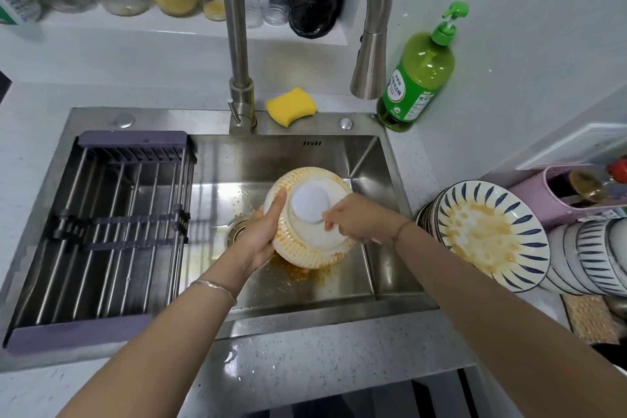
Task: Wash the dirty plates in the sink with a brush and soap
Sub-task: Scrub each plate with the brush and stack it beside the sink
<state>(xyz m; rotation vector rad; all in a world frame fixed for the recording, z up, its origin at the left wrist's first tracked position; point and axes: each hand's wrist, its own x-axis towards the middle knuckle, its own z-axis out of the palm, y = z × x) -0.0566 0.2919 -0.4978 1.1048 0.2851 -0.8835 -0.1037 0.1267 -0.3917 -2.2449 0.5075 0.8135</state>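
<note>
A ribbed plate (307, 249) streaked with orange sauce is held underside up over the steel sink (305, 297). My left hand (261, 236) grips its left rim, thumb on the back. My right hand (359, 218) is curled against the plate's white foot ring, closed on a brush that is almost wholly hidden; only a pale end shows under the wrist. Orange residue lies on the sink floor below the plate. A green soap bottle (418, 78) with a pump stands at the sink's back right corner.
The faucet (370, 68) arches over the basin, no water running. A yellow sponge (291, 106) lies behind the sink. A drying rack (101, 231) fills the sink's left side. Dirty blue-striped plates (488, 234) and bowls (592, 256) are stacked at the right. Jars line the back shelf.
</note>
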